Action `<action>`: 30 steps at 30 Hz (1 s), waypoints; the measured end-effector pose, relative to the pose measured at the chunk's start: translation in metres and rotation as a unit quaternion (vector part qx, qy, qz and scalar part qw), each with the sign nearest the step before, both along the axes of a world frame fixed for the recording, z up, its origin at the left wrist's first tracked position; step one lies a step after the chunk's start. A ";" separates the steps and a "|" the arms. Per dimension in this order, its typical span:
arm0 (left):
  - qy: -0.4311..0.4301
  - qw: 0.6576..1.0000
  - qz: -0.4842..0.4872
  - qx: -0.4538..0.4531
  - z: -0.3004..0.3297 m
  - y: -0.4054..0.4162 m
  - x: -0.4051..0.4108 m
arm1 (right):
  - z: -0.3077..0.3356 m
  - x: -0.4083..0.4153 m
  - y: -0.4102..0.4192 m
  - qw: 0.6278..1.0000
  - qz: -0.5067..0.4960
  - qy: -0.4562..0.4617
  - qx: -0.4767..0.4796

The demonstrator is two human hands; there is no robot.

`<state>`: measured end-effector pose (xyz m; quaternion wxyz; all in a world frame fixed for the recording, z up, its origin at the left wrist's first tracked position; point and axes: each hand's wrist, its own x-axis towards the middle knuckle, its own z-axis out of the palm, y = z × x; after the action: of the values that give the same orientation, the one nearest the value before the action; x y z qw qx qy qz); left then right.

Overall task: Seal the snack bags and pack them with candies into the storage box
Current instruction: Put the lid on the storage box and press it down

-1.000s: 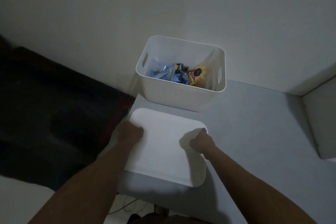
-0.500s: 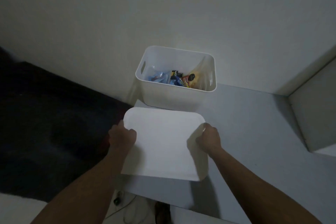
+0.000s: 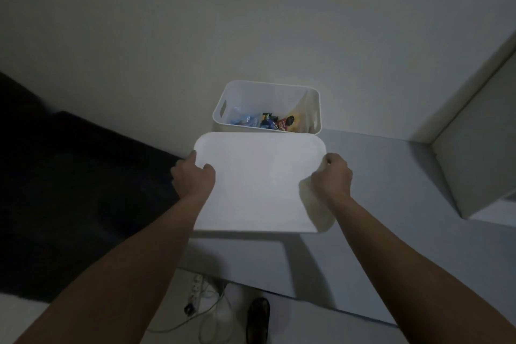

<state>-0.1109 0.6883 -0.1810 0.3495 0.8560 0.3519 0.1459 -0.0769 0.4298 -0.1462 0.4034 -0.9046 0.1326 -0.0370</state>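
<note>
A white storage box [image 3: 268, 89] stands open on the grey table against the wall. Inside lie a blue snack bag [image 3: 242, 119], dark and red candies [image 3: 275, 123] and a yellow bag [image 3: 296, 120]. I hold a flat white lid [image 3: 259, 181] above the table, just in front of the box; its far edge hides the box's near wall. My left hand [image 3: 192, 176] grips the lid's left edge. My right hand [image 3: 332, 179] grips its right edge.
The grey table [image 3: 391, 204] runs to the right, where a pale block [image 3: 480, 153] stands against the wall. A dark surface [image 3: 69, 190] lies to the left. Below the table's near edge are a power strip with cables [image 3: 195, 290] and a shoe [image 3: 258, 318].
Both hands have lifted the lid off the table and carried it up and forward toward the box, with the grip shifted to the lid's side edges.
</note>
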 end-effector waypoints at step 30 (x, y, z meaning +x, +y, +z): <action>-0.017 0.989 -0.106 -0.101 0.044 0.048 0.266 | 0.030 0.239 0.027 0.998 -0.061 0.022 0.029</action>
<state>0.1554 0.7364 -0.1368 0.4539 0.8461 0.2657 0.0862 0.1623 0.4566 -0.1166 0.4234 -0.8834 0.1971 -0.0380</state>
